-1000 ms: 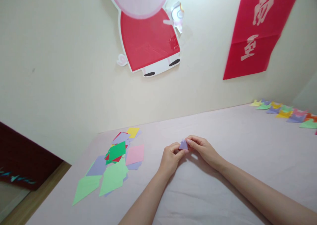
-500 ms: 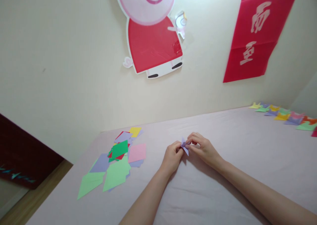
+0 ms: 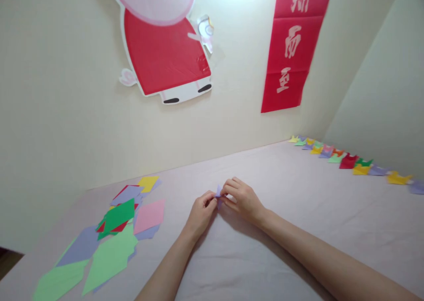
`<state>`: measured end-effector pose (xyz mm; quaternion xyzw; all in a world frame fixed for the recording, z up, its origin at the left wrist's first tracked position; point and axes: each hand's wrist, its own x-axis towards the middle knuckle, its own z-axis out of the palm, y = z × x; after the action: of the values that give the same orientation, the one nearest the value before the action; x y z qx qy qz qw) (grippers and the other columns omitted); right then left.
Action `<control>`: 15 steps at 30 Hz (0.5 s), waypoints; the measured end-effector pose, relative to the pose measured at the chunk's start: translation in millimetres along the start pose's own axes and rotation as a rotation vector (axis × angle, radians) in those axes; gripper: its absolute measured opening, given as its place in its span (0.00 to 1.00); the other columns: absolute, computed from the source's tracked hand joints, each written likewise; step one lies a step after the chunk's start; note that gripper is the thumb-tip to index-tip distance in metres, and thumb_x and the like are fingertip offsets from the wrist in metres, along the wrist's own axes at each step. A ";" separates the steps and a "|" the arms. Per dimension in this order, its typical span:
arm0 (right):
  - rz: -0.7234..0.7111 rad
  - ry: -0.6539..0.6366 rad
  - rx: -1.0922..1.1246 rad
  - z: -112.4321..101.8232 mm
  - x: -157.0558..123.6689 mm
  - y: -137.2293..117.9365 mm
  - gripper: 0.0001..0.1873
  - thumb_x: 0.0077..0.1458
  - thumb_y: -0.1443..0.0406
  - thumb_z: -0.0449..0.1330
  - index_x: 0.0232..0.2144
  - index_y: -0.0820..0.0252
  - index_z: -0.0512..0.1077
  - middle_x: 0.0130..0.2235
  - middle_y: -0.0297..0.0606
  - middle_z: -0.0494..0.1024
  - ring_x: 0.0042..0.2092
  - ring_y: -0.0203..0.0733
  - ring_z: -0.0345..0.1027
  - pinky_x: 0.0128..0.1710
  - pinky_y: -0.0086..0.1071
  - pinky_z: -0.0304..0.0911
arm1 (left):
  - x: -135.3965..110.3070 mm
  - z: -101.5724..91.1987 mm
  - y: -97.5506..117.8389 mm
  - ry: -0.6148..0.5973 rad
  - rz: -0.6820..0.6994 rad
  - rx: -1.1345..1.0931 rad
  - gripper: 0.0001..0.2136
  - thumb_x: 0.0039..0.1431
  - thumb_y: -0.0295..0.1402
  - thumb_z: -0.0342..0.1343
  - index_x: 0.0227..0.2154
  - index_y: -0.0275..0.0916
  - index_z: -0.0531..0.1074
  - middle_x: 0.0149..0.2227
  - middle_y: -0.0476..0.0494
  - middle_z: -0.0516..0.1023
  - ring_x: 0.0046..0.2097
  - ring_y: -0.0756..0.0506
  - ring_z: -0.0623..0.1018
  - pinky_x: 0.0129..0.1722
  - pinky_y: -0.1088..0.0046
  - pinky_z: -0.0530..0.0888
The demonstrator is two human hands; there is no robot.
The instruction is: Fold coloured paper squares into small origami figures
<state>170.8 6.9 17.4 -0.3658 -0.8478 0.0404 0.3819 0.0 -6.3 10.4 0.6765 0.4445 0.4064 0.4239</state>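
A small folded piece of purple paper (image 3: 218,192) is pinched between my two hands, just above the pale sheet-covered surface (image 3: 251,265). My left hand (image 3: 202,209) grips its left side between thumb and fingers. From the right, my right hand (image 3: 241,198) holds the other side with thumb and fingertips closed. Pointed tips of the paper stick out above and below the fingers; the rest of its shape is hidden by them.
Loose coloured paper sheets lie at the left, among them a green sheet (image 3: 121,215), a pink sheet (image 3: 149,217) and a light green sheet (image 3: 111,257). Folded paper figures (image 3: 349,161) line the right edge. A cartoon pig cutout (image 3: 165,53) and a red banner (image 3: 288,58) hang on the wall.
The camera view has swung to the right, bringing more of the row of folded figures into sight. Both hands still hold the purple paper, which now shows less between the fingers.
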 end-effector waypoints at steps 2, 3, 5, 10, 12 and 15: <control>0.029 0.001 0.000 -12.4 -7.3 2.4 0.06 0.55 0.72 0.59 0.28 0.57 0.70 0.29 0.34 0.74 0.34 0.40 0.66 0.34 0.31 0.62 | -0.6 0.3 0.2 -0.010 -0.009 0.011 0.11 0.58 0.36 0.51 0.31 0.38 0.76 0.33 0.46 0.75 0.37 0.45 0.73 0.39 0.72 0.68; 0.055 0.007 -0.003 -22.4 -12.7 6.2 0.06 0.56 0.71 0.58 0.28 0.57 0.70 0.28 0.34 0.74 0.33 0.40 0.66 0.33 0.30 0.62 | -0.9 0.5 0.3 -0.012 -0.014 0.016 0.11 0.58 0.37 0.52 0.33 0.38 0.77 0.34 0.46 0.76 0.39 0.45 0.74 0.41 0.71 0.68; 0.175 0.013 -0.015 -51.0 -27.7 20.7 0.05 0.57 0.68 0.56 0.30 0.56 0.71 0.29 0.34 0.75 0.31 0.39 0.67 0.32 0.30 0.62 | -1.3 0.8 0.2 -0.011 -0.024 0.038 0.11 0.59 0.39 0.53 0.36 0.39 0.78 0.37 0.44 0.77 0.41 0.44 0.75 0.42 0.70 0.68; 0.745 0.068 -0.274 -166.5 -91.7 87.6 0.12 0.54 0.55 0.57 0.33 0.56 0.75 0.31 0.38 0.80 0.32 0.45 0.71 0.32 0.33 0.61 | -0.7 2.1 -2.4 0.004 -0.010 0.138 0.10 0.60 0.36 0.52 0.35 0.41 0.78 0.37 0.44 0.78 0.41 0.44 0.77 0.43 0.69 0.69; 1.010 0.137 -0.563 -214.3 -124.0 113.9 0.14 0.51 0.54 0.57 0.32 0.56 0.75 0.28 0.40 0.78 0.31 0.50 0.70 0.28 0.34 0.58 | 0.2 2.6 -4.1 0.008 0.000 0.162 0.10 0.60 0.36 0.51 0.35 0.41 0.77 0.36 0.45 0.78 0.41 0.44 0.77 0.43 0.69 0.69; 1.290 0.114 -0.815 -262.7 -166.0 140.5 0.18 0.49 0.51 0.56 0.36 0.54 0.76 0.29 0.43 0.79 0.29 0.53 0.68 0.24 0.35 0.55 | 1.4 2.9 -6.2 0.013 0.007 0.186 0.10 0.60 0.36 0.51 0.34 0.41 0.77 0.36 0.45 0.78 0.41 0.44 0.77 0.43 0.69 0.69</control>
<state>504.6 -54.2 51.1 -0.9017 -0.3933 -0.0795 0.1610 1.5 -4.1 3.9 0.7120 0.4806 0.3691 0.3549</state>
